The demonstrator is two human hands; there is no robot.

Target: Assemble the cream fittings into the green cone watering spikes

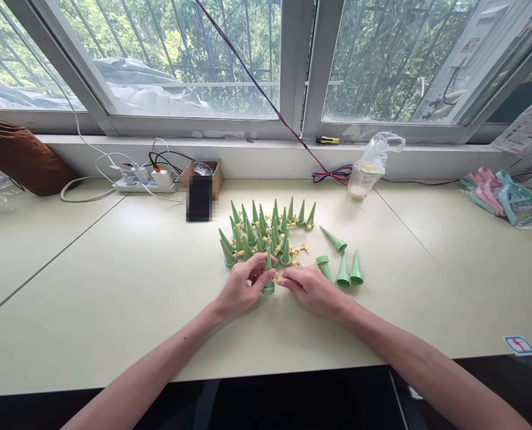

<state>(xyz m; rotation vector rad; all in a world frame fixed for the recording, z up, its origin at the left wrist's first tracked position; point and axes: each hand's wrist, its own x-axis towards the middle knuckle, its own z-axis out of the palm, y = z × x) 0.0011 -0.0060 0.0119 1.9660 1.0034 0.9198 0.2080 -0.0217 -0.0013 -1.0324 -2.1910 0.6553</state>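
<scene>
My left hand (247, 285) is closed around a green plastic watering spike (268, 288), which stands point up with its wide ribbed cap at the bottom. My right hand (311, 288) pinches a small yellow valve (277, 278) against the spike's side; the fingers partly cover it. Behind my hands stand several green spikes (250, 233) in a cluster, many with yellow valves at their bases. Loose yellow valves (295, 253) lie at the cluster's right edge. Right of my right hand are more spikes without visible valves: two upright (356, 270), one lying (333, 239), one cap up (323, 267).
At the back left are a power strip (146, 184) with cables and a small cardboard box (216, 179), a dark blurred object in front. A plastic bag with a cup (365, 170) stands back right. Bagged pink and blue items (503, 194) lie far right.
</scene>
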